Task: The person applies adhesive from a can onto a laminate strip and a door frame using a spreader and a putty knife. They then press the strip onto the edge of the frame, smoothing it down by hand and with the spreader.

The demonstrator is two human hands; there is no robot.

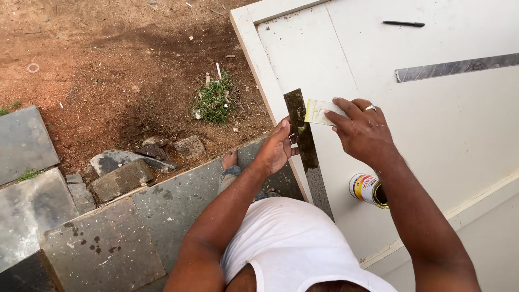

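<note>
A white panelled door (432, 135) lies flat in front of me. My left hand (277, 148) grips a long dark flat strip (306, 141) that rests along the door's left side. My right hand (363, 130), with a ring on one finger, holds a small pale yellowish card-like piece (319, 112) against the upper part of that strip. A small open tin (368, 189) with a coloured label lies on its side on the door, just below my right wrist.
A black pen (403, 24) and a second long grey strip (457, 67) lie on the door's far part. To the left are reddish soil, a grass tuft (214, 101), loose stones (121, 178) and grey paving slabs (108, 243). My bare foot (230, 160) stands on a slab.
</note>
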